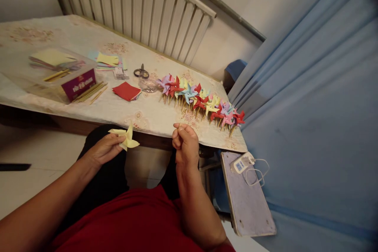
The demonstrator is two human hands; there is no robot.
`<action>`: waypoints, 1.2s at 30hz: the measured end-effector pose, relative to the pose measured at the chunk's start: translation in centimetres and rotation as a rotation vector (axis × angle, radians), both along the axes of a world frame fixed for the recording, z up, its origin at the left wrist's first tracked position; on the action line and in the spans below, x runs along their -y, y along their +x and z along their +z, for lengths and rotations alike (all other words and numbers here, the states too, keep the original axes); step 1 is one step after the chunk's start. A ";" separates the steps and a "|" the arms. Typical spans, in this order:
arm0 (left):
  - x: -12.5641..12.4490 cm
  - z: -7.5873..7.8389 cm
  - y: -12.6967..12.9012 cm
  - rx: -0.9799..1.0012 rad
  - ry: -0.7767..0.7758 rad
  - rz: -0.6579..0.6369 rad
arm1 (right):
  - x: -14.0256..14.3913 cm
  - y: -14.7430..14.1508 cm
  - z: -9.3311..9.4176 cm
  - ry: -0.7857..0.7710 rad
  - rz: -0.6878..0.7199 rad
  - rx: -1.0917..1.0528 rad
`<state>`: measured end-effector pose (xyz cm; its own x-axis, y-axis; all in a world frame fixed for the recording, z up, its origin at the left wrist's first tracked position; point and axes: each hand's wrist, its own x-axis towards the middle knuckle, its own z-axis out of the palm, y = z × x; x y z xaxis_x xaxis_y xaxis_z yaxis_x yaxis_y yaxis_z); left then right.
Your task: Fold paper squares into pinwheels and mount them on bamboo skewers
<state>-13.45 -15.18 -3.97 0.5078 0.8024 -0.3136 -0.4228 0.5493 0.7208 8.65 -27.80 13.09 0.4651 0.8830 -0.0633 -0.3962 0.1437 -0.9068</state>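
A yellow paper pinwheel [128,140] is pinched between the thumb and fingers of my left hand [108,147], in front of the table's near edge. No stick shows on it. My right hand [186,141] is apart from it, further right, with thumb and fingertips pressed together; whatever is between them is too small to name. Beyond my right hand, rows of finished pinwheels [201,100] in red, yellow, purple, blue and pink stand on sticks. A clear bag of small metal pieces [149,86] lies left of those rows.
On the floral tablecloth [118,112] are red paper squares [126,91], black scissors [141,72], stacked coloured paper [108,60], loose sticks [91,92] and a clear plastic box [67,67]. A small bench [251,204] on the right holds a white corded device [242,163]. Blue curtains [319,106] hang alongside.
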 end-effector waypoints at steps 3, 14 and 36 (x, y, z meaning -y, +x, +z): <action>-0.1 -0.1 0.0 0.005 -0.006 0.003 | 0.0 0.1 -0.1 0.000 0.001 0.003; 0.0 0.0 0.1 0.008 -0.007 0.005 | 0.0 0.1 -0.1 0.001 0.007 0.005; 0.1 0.1 0.1 0.028 -0.009 0.014 | 0.0 0.0 -0.2 -0.013 0.044 -0.018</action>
